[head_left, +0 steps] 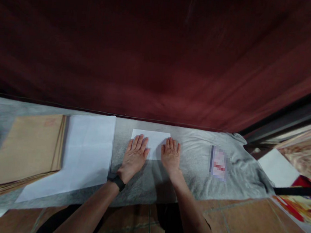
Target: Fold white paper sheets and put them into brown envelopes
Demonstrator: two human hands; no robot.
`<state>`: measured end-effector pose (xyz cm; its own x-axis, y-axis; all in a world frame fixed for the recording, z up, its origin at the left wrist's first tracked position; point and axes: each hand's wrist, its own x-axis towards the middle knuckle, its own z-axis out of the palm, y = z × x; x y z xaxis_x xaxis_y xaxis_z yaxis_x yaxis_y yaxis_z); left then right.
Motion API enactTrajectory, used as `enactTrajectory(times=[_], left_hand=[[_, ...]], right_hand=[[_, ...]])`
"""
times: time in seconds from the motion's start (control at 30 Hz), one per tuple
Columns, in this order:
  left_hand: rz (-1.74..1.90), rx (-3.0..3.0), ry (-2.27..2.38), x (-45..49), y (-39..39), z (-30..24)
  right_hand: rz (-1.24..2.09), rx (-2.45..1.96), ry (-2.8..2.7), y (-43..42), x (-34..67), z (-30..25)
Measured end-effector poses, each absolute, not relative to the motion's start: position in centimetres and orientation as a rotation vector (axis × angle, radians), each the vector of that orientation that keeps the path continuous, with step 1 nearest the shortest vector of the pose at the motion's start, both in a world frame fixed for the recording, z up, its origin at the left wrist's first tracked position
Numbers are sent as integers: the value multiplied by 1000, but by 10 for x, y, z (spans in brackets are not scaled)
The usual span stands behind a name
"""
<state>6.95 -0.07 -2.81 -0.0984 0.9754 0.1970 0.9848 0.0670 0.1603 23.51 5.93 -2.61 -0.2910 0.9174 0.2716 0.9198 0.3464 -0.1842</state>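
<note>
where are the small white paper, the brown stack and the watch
Small white paper [155, 146]: head view, on its bare middle
Brown stack [29, 146]: head view, on its top face
Watch [120, 183]: head view, on its dark band

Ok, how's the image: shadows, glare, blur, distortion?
Head view: the red backdrop darkens toward the top; head view: shadow falls on the grey cloth between the forearms, no harsh glare on the white sheet under the hands; head view: the card is pixelated, envelopes at left look stretched.
</note>
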Motion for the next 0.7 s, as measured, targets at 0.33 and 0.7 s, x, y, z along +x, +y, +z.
enactTrajectory(times=[0.33,0.7], left_hand=[[-377,-2173,-2206,65,-2,-36],[-437,-2148,-2261,69,-7,-25]], right_hand=[[252,-1274,-2487,47,175,-24],[-8,-1478,-2437,66,202,-35]])
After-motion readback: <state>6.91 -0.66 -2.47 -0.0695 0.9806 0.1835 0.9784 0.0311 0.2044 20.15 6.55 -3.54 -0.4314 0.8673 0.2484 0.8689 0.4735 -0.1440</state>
